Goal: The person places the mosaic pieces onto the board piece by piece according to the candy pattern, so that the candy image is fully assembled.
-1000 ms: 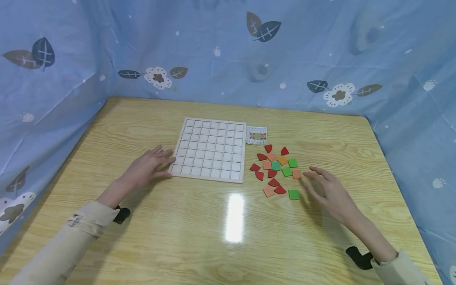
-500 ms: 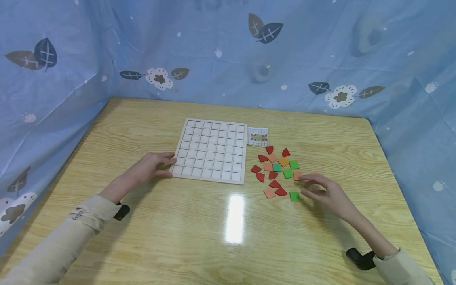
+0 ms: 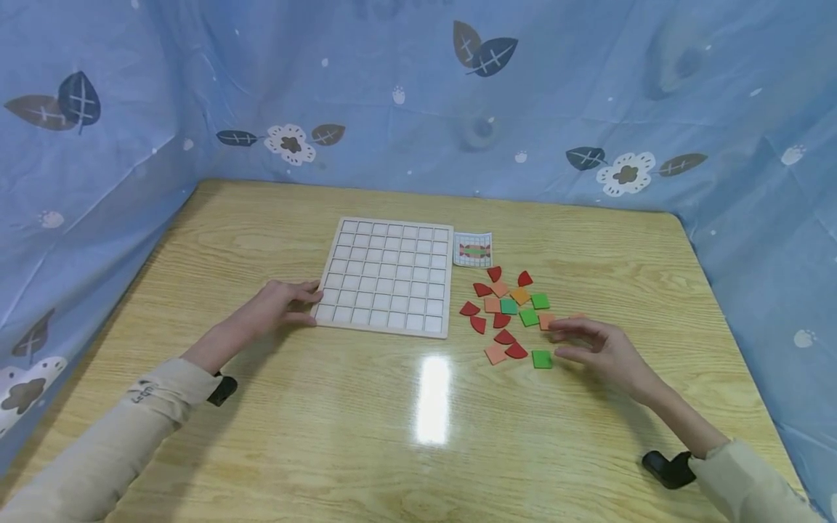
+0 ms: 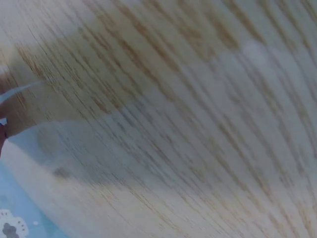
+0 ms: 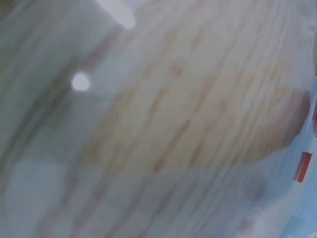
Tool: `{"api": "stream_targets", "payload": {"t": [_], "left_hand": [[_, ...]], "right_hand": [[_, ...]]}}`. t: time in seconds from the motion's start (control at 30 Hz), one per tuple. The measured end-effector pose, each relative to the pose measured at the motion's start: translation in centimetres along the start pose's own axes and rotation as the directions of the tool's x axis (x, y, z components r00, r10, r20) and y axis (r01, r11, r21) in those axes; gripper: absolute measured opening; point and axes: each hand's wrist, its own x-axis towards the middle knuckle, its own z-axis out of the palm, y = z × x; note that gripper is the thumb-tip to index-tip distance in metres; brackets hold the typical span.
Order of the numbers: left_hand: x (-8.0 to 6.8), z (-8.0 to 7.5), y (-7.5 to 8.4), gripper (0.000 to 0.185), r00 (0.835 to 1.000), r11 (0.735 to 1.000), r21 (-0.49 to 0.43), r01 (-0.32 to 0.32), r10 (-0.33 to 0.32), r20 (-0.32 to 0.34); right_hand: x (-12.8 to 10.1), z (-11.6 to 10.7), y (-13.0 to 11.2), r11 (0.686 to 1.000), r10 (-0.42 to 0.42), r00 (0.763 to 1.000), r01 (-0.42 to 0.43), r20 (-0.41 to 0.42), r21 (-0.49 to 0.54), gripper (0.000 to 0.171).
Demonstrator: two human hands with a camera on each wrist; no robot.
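Observation:
My left hand (image 3: pixel 277 305) lies at the left edge of a pale square grid board (image 3: pixel 386 276), its fingertips and thumb right at the rim near the front corner. The board's cells hold no pieces. My right hand (image 3: pixel 604 352) is over the right side of a scatter of flat tiles, fingers loosely bent and thumb apart. Its index fingertip overlaps an orange square tile (image 3: pixel 544 318), and its thumb tip is beside a green square tile (image 3: pixel 542 359). Another orange tile (image 3: pixel 578 316) shows partly behind the fingers. No tile shows between fingers and thumb.
Several red quarter-circle tiles (image 3: pixel 516 351) lie among salmon, orange and green squares, with one teal square (image 3: pixel 508 306). A small pattern card (image 3: pixel 473 250) sits against the board's upper right. Blue printed cloth (image 3: pixel 405 109) surrounds the wooden table (image 3: pixel 366 407).
My right hand has moved slightly left and down toward the orange and green tiles, its fingers drawing in closer together. The left fingers have settled at the board's edge.

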Motion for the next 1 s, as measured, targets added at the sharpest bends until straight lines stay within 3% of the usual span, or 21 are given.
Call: {"api": "stream_targets", "payload": {"t": [0.23,0.5,0.7,1.0], "left_hand": [[0.1,-0.4,0.1,0.053,1.000,1.000,0.002,0.019,-0.019,0.015],[0.1,-0.8,0.1,0.054,0.999,0.999,0.031,0.013,-0.014,0.034],[0.4,-0.5,0.0,0.053,0.999,0.997,0.066,-0.036,0.034,0.034],[0.5,-0.4,0.2,0.053,0.999,0.997,0.065,-0.034,0.031,0.037]], "right_hand": [[1.5,-1.7,0.0,1.000,0.022,0.999,-0.022,-0.033,0.003,0.038],[5.2,-3.9,0.1,0.999,0.029,0.998,-0.031,-0.048,-0.040,0.038],[7.6,-3.8,0.7,0.994,0.103,0.994,-0.104,-0.036,-0.042,0.042],[9.8,-3.2,1.0,0.985,0.121,0.992,-0.123,-0.021,-0.118,0.040]]}}
